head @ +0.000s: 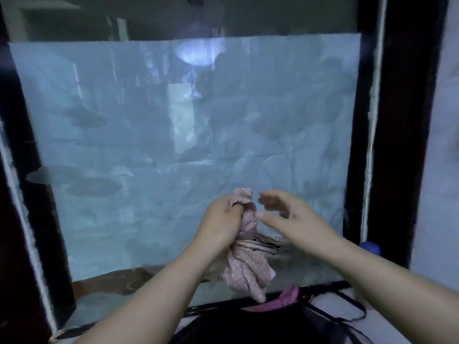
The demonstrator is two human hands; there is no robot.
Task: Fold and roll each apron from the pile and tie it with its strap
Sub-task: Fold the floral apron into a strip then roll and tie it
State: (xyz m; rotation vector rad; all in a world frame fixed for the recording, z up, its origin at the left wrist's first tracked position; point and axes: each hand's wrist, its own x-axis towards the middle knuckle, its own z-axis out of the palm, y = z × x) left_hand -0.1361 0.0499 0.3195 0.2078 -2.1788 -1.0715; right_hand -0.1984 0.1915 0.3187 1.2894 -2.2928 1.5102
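Head view: left hand (218,222) is gripping the bunched pink apron (248,271), fingers curled round it; right hand (298,219) is hovering just beside, fingers spread, holding nothing.

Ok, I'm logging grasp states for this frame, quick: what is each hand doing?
Left hand: closed, gripping the bunched pink dotted apron.
Right hand: open beside the apron, fingers straight, holding nothing.

Likely home: glass-topped table (124,145), dark wood frame (397,120), ceiling lamp (198,52) reflected in glass.
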